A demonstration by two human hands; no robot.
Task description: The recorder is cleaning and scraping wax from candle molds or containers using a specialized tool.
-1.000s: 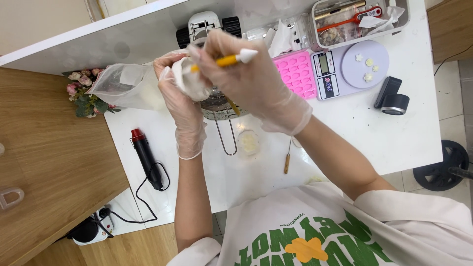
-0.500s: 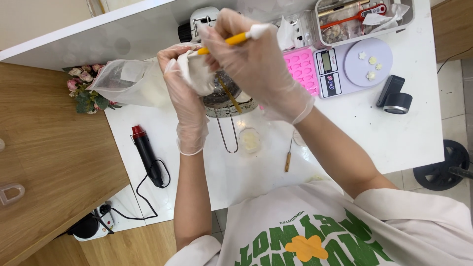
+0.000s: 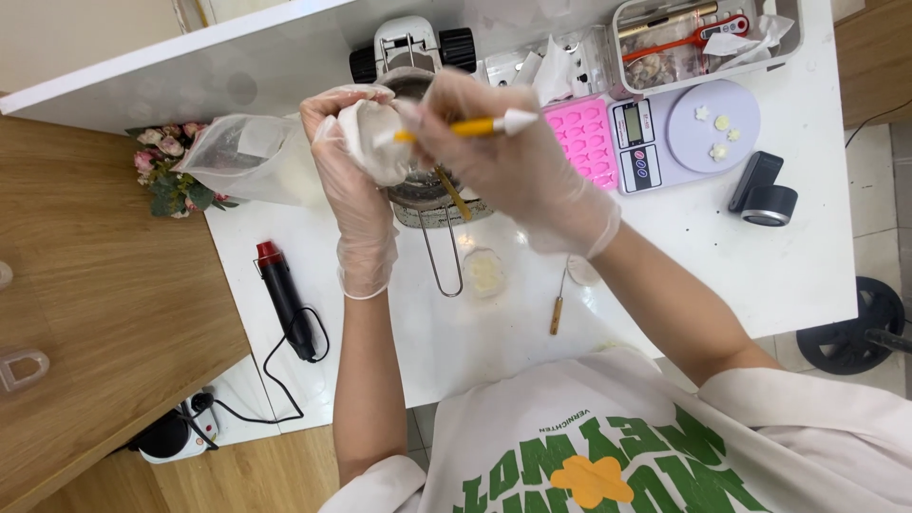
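Observation:
Both my hands wear clear gloves and are raised over a white table [image 3: 760,275]. My left hand [image 3: 356,180] grips a crumpled white cloth or tissue [image 3: 373,141]. My right hand [image 3: 513,166] holds a yellow-handled tool with a white tip [image 3: 475,125], its working end pressed into the white wad. Directly below them sits a small metal pot [image 3: 427,190] with a wire handle [image 3: 442,258] and a wooden stick leaning in it.
A pink silicone mould [image 3: 579,133] lies by a lilac kitchen scale [image 3: 684,133] with small pale pieces on it. A clear tool box [image 3: 703,38] stands behind. A heat gun [image 3: 285,302], plastic bag [image 3: 242,157], small cup [image 3: 483,273] and black device [image 3: 760,195] lie around.
My right hand has shifted the yellow tool slightly up and down against the white wad, ending a little to the right. My left hand has stayed almost still.

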